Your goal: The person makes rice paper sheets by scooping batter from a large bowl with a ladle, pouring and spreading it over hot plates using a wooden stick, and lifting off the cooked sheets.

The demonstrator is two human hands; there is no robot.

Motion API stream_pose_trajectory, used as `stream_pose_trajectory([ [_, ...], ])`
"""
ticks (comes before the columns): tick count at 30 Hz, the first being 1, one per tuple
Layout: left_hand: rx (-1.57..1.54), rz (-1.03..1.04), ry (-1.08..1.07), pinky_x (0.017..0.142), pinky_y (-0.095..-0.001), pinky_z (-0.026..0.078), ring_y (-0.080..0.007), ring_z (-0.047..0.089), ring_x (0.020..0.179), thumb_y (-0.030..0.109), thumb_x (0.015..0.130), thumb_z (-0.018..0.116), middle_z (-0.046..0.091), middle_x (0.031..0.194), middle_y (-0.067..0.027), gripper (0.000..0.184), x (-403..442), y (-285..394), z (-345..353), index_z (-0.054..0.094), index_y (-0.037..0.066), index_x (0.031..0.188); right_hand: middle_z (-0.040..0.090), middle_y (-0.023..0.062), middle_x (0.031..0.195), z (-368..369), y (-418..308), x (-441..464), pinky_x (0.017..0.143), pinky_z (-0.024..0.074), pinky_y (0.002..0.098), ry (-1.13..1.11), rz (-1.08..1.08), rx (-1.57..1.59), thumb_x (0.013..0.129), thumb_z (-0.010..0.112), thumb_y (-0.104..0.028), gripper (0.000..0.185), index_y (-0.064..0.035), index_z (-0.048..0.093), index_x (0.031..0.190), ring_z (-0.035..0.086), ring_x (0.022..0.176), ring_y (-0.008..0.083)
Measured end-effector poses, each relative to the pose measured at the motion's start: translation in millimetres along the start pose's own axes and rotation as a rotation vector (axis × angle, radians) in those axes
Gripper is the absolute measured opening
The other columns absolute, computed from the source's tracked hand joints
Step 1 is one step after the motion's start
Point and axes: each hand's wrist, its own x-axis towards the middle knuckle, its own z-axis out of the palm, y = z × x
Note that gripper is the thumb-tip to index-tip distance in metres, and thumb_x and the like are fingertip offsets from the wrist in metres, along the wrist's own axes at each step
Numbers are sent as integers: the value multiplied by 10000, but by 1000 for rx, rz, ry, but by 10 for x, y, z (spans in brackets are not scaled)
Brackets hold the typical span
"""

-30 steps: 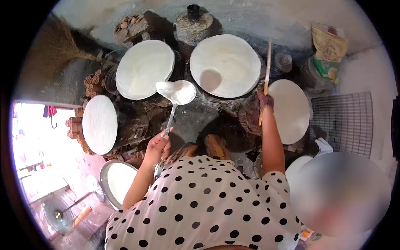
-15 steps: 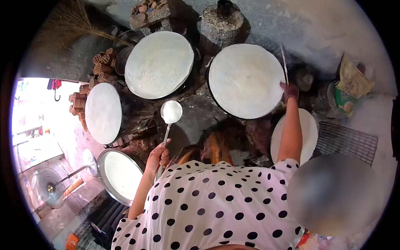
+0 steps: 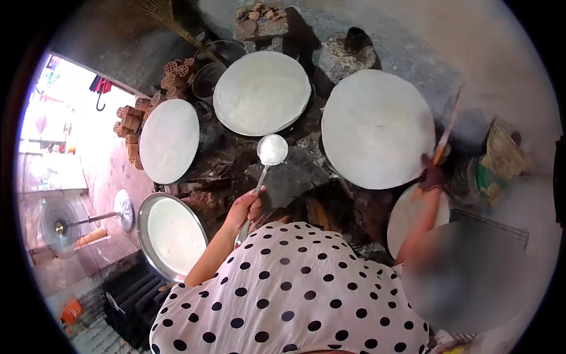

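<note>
My left hand (image 3: 243,211) is closed round the handle of a metal ladle (image 3: 272,149), whose bowl shows white batter. The ladle hangs between two large round pans, close to the near edge of the middle pan (image 3: 262,93). My right hand (image 3: 432,174), in a dark reddish glove, grips a long thin stick (image 3: 449,127), orange low down and paler towards its tip. That hand is by the lower right edge of the right pan (image 3: 377,130), which a white layer covers. Whether it touches the pan, I cannot tell.
Another white-topped pan (image 3: 170,141) stands at left, and a white disc (image 3: 401,227) lies under my right forearm. A metal basin (image 3: 171,236) of white batter is at lower left. Perforated clay briquettes (image 3: 127,127), a fan (image 3: 59,227) and a wire rack (image 3: 501,224) surround the work area.
The view has shifted, so the pans appear further right. My right hand has come nearer my body along the right pan's edge, and the stick now leans right. The ladle remains in my left hand.
</note>
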Motion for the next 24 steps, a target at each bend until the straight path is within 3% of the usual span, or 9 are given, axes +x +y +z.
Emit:
stream_pose_trajectory([
  [5,166,-25,-43,383,-220,302,-64,332,409,169,964,391,399,611,42,310,80,20,-137,504,76,1238,478,-32,569,295,1133,-950,321,291,247,-42,190,462,762,735,-243,203,-138,580,840,400,376,116],
  [6,217,-25,-62,382,-220,303,-63,331,408,180,959,400,399,614,42,316,125,20,-172,501,74,1240,578,44,804,118,1415,-1023,571,443,342,21,190,402,700,782,-317,450,-88,619,1051,534,695,186],
  [8,395,-31,-100,380,-221,318,-62,340,414,201,952,418,396,622,39,361,247,20,-308,465,57,1280,599,60,972,-328,1379,-1819,728,443,353,254,345,375,758,745,-287,452,-78,606,1133,535,877,207],
  [11,512,-56,-232,385,-220,306,-56,332,415,249,985,406,366,595,54,357,269,66,-212,472,59,1280,604,56,1013,-1698,2071,-2733,748,454,339,177,41,465,816,696,-179,351,-37,597,1122,559,887,191],
  [12,519,-66,-288,389,-223,305,-56,331,418,254,988,413,368,603,54,359,284,70,-179,470,59,1284,602,65,1021,-1970,1846,-3309,749,454,336,142,31,794,791,723,-193,377,-35,600,1111,559,895,198],
  [13,484,-116,-329,396,-224,298,-53,325,422,265,991,432,370,616,56,377,345,92,-224,457,55,1304,612,56,876,-2366,1915,-3751,635,454,319,497,230,544,750,763,-246,453,-36,599,1115,575,754,180],
  [15,516,-158,-416,393,-235,308,-58,335,419,248,995,420,386,620,48,392,300,82,-48,430,44,1330,478,-17,574,-2849,1821,-4719,403,341,292,782,72,266,716,786,-288,427,-51,607,1022,428,439,108],
  [20,674,-224,-646,358,-230,309,-54,329,393,256,1003,414,422,611,47,416,217,-142,543,393,56,1368,685,165,926,-4641,1716,-6014,793,481,405,1286,70,-756,757,694,-374,496,-87,621,1155,631,923,284],
  [24,573,-303,-612,320,-240,329,-54,356,364,226,999,413,433,589,43,376,-265,-505,950,425,29,1320,660,169,960,-5258,1280,-6338,759,492,444,1347,106,-1076,821,584,-424,364,-106,664,979,624,894,369],
])
